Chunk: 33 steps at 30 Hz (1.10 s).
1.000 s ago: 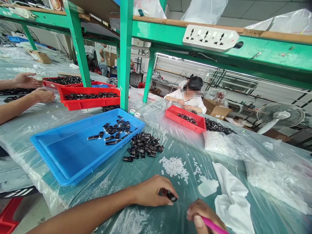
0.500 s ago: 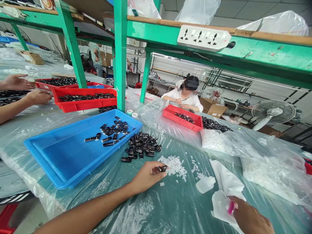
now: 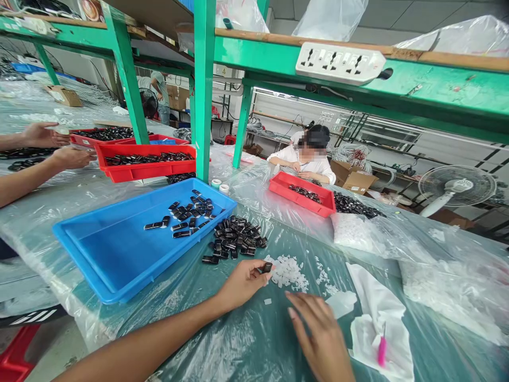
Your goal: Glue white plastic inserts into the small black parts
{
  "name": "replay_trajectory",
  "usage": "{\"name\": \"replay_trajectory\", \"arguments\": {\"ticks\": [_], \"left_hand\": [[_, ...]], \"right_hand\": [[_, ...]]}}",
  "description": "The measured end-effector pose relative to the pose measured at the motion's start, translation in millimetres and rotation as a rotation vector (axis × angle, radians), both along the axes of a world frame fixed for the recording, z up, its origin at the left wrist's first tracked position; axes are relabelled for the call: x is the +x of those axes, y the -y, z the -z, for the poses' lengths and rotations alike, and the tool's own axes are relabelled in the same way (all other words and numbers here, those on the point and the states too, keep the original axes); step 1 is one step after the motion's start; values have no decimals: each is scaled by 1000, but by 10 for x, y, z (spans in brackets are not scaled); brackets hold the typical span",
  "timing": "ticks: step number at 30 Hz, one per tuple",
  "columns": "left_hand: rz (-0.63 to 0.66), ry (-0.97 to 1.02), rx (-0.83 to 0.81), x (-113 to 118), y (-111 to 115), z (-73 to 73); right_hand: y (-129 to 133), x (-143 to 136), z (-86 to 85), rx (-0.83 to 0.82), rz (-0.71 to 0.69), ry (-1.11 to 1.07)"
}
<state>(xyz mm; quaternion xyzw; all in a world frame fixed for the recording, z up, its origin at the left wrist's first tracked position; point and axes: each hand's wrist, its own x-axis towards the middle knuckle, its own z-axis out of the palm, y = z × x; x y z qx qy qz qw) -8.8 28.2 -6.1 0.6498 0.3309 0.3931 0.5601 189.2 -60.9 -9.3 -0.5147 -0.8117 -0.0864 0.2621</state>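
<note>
Pinched between the thumb and fingers of my left hand (image 3: 244, 284) is a small black plastic piece (image 3: 266, 267). Just beyond it lies a pile of small white plastic bits (image 3: 288, 271). My right hand (image 3: 320, 337) is empty, its fingers stretched out over the table below the white pile. A pink-handled tool with a thin metal tip (image 3: 382, 350) rests on a white cloth (image 3: 363, 331) to the right. A heap of similar black pieces (image 3: 238, 237) sits beside the blue tray (image 3: 107, 260), which holds several more.
Red trays of black pieces (image 3: 147, 172) (image 3: 302, 199) stand farther back. Bags of white bits (image 3: 445, 297) lie at the right. A green shelf post (image 3: 204, 106) rises behind the blue tray. A co-worker's hands (image 3: 75, 156) are at the left; another person sits opposite.
My right hand has let go of the pink-handled tool on the cloth and moved left toward the white bits. My left hand still holds the black piece. The view has shifted slightly.
</note>
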Motion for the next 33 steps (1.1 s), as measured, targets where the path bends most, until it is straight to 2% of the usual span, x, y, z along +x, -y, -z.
{"name": "replay_trajectory", "arguments": {"ticks": [3, 6, 16, 21, 26, 29, 33], "left_hand": [[36, -3, 21, 7, 8, 14], [47, -52, 52, 9, 33, -3], [128, -134, 109, 20, 109, -84], [139, -112, 101, 13, 92, -54], [329, -93, 8, 22, 119, -38], [424, -67, -11, 32, 152, -40], [446, -57, 36, 35, 171, -42]], "right_hand": [[-72, -200, 118, -113, -106, 95], [-98, -267, 152, -166, -146, 10], [-99, -370, 169, -201, -100, -268], [-92, -265, 179, -116, 21, -429], [-52, -140, 133, -61, 147, -704], [-31, -163, 99, -105, 108, -830], [-18, -227, 74, -113, 74, -873]]}}
